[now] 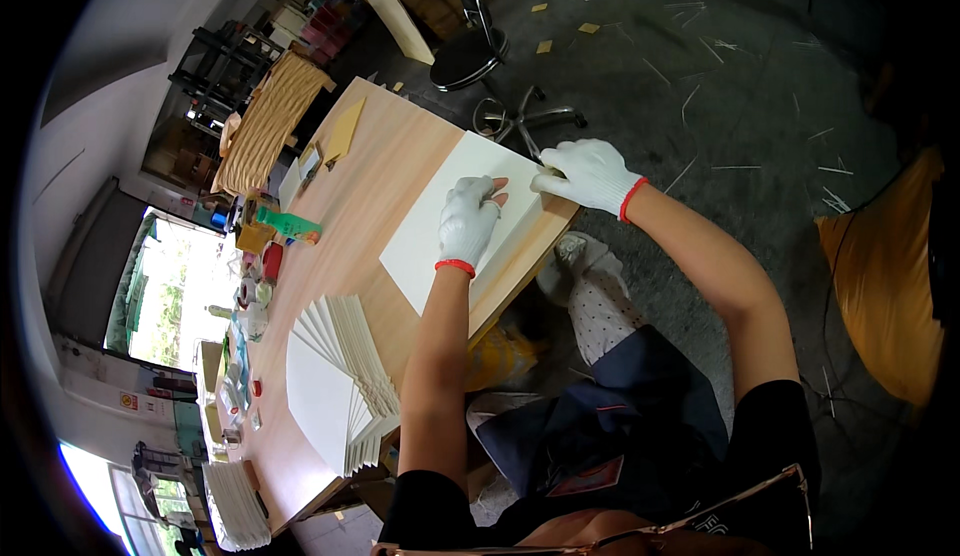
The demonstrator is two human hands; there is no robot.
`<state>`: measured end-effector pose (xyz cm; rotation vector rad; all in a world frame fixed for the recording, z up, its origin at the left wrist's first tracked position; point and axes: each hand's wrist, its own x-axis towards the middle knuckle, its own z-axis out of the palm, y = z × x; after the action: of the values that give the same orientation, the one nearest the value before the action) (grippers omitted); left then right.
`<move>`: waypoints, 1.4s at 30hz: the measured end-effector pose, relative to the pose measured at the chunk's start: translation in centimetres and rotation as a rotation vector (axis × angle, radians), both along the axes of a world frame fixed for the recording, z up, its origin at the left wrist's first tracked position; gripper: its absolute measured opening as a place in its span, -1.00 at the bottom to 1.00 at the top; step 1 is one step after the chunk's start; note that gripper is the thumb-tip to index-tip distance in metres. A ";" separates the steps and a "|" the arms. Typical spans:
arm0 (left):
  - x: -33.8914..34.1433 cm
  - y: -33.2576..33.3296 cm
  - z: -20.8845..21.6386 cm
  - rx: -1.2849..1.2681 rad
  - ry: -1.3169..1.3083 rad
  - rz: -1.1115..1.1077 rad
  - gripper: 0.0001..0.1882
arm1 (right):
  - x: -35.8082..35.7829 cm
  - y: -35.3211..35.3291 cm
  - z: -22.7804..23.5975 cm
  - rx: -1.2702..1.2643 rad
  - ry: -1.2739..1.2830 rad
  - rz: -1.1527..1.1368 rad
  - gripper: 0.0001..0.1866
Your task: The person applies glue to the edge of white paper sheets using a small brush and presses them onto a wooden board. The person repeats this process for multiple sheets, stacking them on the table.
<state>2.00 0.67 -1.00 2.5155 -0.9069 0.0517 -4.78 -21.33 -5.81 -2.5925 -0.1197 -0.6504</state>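
A stack of white sheets or boards (pixel 425 218) lies at the right edge of the wood-grain table. My left hand (pixel 468 221), in a white knitted glove with a red cuff, presses on top of it. Its fingers are partly bent and a little apart, with bare fingertips showing, and nothing is visible in them. At the stack's far right corner is my right hand (pixel 592 178), gloved the same way. Thumb and fingers close together there on something small that the glove mostly hides.
A fanned stack of white sheets (pixel 335 381) lies on the near left of the table (pixel 385 156). Along its left edge are a green bottle (pixel 290 226) and clutter. A black swivel chair (pixel 468 59) stands beyond; a yellow sack (pixel 885 276) is at right. Scraps litter the floor.
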 end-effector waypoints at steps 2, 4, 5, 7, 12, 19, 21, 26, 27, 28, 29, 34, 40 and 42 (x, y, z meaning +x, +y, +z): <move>0.1 -0.3 -0.6 -0.021 0.032 0.003 -0.73 | 0.8 -0.9 -0.3 -0.130 -0.099 0.066 -0.59; -0.1 -0.3 -0.6 -0.042 0.001 0.006 -0.73 | 1.2 -0.8 1.6 -0.245 -0.226 0.151 -0.61; 0.1 -0.1 -1.0 -0.076 -0.009 0.011 -0.73 | 1.3 -0.2 2.6 -0.195 -0.213 0.187 -0.61; 0.4 -0.4 -2.1 -0.150 -0.022 0.004 -0.75 | 1.9 0.7 2.6 -0.008 -0.082 0.192 -0.60; -0.4 -0.8 -1.8 -0.215 -0.012 -0.139 -0.75 | 2.1 1.5 0.8 0.473 0.172 0.003 -0.55; -0.3 -0.5 -2.0 -0.344 0.089 -0.190 -0.72 | 1.4 2.7 -0.4 0.722 0.058 -0.047 -0.54; -0.5 -0.3 -1.5 -0.336 0.177 -0.180 -0.71 | 1.3 2.7 -0.7 0.719 0.035 -0.055 -0.54; -0.1 -0.1 -2.5 -0.361 0.272 -0.210 -0.62 | 1.4 3.1 -0.8 0.722 0.029 -0.067 -0.54; -0.1 -0.2 -2.5 -0.334 0.253 -0.212 -0.60 | 1.2 3.1 -0.7 0.727 0.031 -0.066 -0.54; -0.1 -0.3 -2.5 -0.308 0.234 -0.213 -0.58 | 1.1 3.0 -0.8 0.732 0.032 -0.065 -0.54; 0.0 -0.3 -2.7 -0.312 0.249 -0.206 -0.58 | 1.0 3.0 -0.8 0.732 0.036 -0.069 -0.54; -0.2 -0.2 -2.3 -0.337 0.270 -0.185 -0.57 | 0.9 3.1 -0.6 0.724 0.028 -0.065 -0.54; -1.3 -0.6 -1.4 -0.413 0.249 -0.041 -0.67 | 0.7 3.5 -0.7 0.572 -0.025 -0.092 -0.57; -2.0 -0.9 -1.0 -0.368 0.113 -0.053 -0.70 | 1.1 3.6 -1.0 0.613 -0.043 -0.111 -0.57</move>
<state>0.02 -0.27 -1.98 2.1314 -0.8332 0.0532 -3.70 -17.76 -6.81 -2.0041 0.1861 -0.6578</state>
